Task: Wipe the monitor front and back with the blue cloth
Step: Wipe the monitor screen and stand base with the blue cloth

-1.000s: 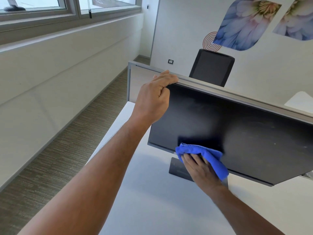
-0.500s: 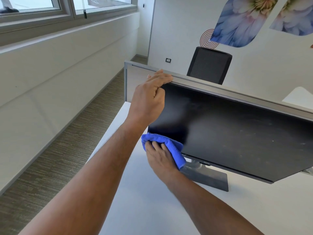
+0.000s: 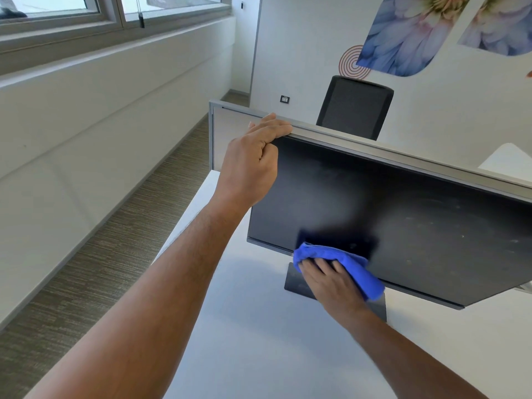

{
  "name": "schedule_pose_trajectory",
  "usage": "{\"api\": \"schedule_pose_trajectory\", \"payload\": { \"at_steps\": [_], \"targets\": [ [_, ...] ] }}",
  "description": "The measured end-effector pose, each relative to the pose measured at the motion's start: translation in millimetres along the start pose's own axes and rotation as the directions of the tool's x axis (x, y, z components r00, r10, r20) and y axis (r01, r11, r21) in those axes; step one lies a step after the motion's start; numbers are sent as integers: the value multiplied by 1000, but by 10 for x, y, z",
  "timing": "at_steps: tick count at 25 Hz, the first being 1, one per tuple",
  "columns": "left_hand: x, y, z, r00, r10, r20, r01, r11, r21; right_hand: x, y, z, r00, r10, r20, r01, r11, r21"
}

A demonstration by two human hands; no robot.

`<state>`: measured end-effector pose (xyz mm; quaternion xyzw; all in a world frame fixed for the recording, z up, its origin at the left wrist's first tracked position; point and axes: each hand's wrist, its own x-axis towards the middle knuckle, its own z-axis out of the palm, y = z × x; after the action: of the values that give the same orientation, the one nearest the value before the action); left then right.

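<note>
A black monitor (image 3: 417, 220) stands on a dark flat base (image 3: 296, 283) on the white desk (image 3: 259, 341), its dusty screen facing me. My left hand (image 3: 250, 165) grips the monitor's top left corner, fingers curled over the upper edge. My right hand (image 3: 331, 280) presses the blue cloth (image 3: 362, 272) flat against the lower edge of the screen, left of centre, above the base. The cloth bunches around my fingers. The monitor's back is hidden.
A grey desk divider (image 3: 230, 131) runs behind the monitor. A black office chair (image 3: 357, 108) stands beyond it by the white wall. Carpeted floor (image 3: 100, 254) lies left of the desk, below the windowed wall.
My right hand slid the cloth left to the screen's lower left corner, then back right along the bottom edge. My left hand kept its hold on the top corner.
</note>
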<state>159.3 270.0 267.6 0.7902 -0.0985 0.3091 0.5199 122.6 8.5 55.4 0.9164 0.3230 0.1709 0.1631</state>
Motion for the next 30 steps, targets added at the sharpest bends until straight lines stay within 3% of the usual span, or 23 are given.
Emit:
{"api": "schedule_pose_trajectory", "payload": {
  "at_steps": [6, 10, 18, 23, 30],
  "targets": [
    [-16, 9, 57, 998, 1, -55, -2, 1000, -16, -117, -11, 17, 998, 62, 25, -62, 997, -38],
    [-25, -4, 57, 998, 15, -58, -16, 1000, -14, 305, -327, -42, 995, -2, 101, 1, 1000, 6],
    [-23, -42, 62, 998, 25, -61, -26, 999, -21, 1112, -909, -284, 991, -87, 105, 80, 994, 68],
    [-14, -15, 41, 998, 46, -43, -45, 999, 21, 670, -619, -135, 995, -2, 97, -1, 999, 32],
    [-35, 94, 61, 999, 27, -42, -24, 997, 77, -428, 179, -35, 964, 234, 125, -240, 970, 30]
  ]
}}
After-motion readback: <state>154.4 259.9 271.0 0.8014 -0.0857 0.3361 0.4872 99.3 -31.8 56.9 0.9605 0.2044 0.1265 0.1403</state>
